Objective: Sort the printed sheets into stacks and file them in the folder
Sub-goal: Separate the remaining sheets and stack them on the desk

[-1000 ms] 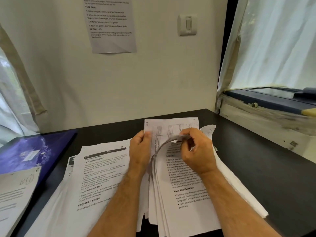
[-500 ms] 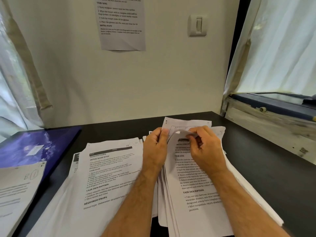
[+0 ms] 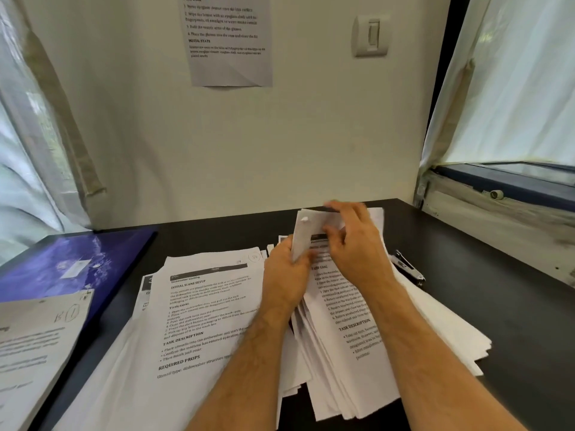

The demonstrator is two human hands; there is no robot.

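Two hands work the right stack (image 3: pixel 357 331) at centre frame. The left hand (image 3: pixel 284 275) pinches lifted top sheets (image 3: pixel 306 234); the right hand (image 3: pixel 357 244) grips their upper edge. Another stack (image 3: pixel 199 306) lies lower left; the purple folder (image 3: pixel 68 262) sits at left.

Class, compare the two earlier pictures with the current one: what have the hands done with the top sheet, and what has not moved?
The right hand has lifted the top sheet higher and curled it back off the right stack, uncovering a stapler beside that stack. The left hand keeps steadying the stack's left edge. The left stack, the blue folder and the wall notice lie as before.
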